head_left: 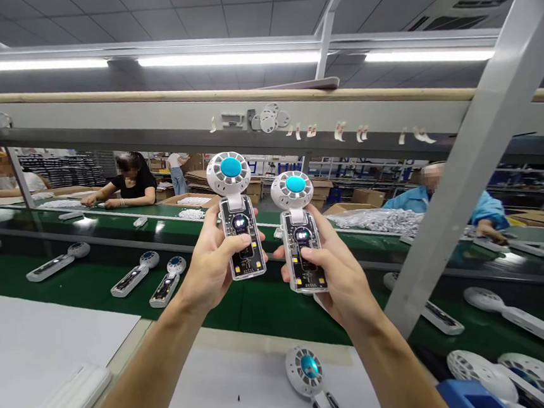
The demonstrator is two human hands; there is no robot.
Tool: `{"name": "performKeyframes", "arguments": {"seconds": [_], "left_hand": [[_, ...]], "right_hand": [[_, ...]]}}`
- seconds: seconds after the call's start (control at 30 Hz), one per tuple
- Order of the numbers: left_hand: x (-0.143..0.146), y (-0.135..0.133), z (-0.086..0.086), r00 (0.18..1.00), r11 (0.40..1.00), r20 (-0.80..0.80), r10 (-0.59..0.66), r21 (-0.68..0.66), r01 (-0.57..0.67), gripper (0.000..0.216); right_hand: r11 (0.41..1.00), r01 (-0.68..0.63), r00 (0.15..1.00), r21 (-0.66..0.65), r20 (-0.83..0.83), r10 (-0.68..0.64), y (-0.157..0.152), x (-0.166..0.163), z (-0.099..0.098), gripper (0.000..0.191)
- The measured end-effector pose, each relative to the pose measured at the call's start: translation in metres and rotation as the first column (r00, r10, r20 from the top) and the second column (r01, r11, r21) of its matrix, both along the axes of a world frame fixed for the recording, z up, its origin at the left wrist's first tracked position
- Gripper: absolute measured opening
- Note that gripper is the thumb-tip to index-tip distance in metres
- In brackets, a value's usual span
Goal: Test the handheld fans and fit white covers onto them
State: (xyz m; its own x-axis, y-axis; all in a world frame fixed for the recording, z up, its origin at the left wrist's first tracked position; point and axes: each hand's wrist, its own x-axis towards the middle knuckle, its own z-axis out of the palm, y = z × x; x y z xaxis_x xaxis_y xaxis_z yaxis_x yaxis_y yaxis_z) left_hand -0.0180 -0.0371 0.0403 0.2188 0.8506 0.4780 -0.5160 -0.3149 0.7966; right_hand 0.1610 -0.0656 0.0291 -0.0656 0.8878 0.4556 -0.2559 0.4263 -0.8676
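Note:
My left hand [210, 257] is wrapped round a small handheld fan [239, 222], its thumb lying on the dark circuit-board front. A second handheld fan [301, 234] of the same kind is gripped in my right hand [341, 264], thumb also on the front. Both are held upright side by side, apart from each other, with white round vented heads and blue centres on top. Each has a small lit display; its digits are too small to read surely. Below them, another fan [304, 371] lies on the white work surface [221, 386], partly cut off by the frame.
A green conveyor belt [243, 308] runs across, carrying several fans [133, 276]. A grey slanted post [458, 149] stands at right, near a blue bin [467, 396]. Overhead is a shelf beam [150, 116]. Co-workers [130, 184] sit across the belt. A dark speck [238, 398] lies below.

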Motion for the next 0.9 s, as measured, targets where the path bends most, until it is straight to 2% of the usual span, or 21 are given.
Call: {"name": "performKeyframes", "arguments": {"seconds": [0.3,0.53,0.77,0.9], "left_hand": [[0.003,0.003,-0.005,0.999,0.998,-0.007,-0.050,0.037,0.051,0.056],[0.009,0.002,-0.007,0.996,0.996,-0.007,-0.090,0.017,0.090,0.055],[0.013,0.010,-0.011,0.999,0.999,0.026,-0.040,-0.015,0.040,0.057],[0.014,0.009,-0.012,0.997,0.998,0.035,-0.065,-0.015,0.065,0.057]], "right_hand": [[0.995,0.101,0.995,0.020,0.010,-0.101,0.000,-0.004,-0.003,0.085],[0.996,0.090,0.996,0.005,-0.017,-0.090,-0.002,-0.006,0.000,0.083],[0.994,0.107,0.994,0.011,-0.004,-0.107,-0.001,-0.004,-0.001,0.080],[0.996,0.083,0.997,0.029,-0.015,-0.082,-0.002,-0.005,0.000,0.079]]}}
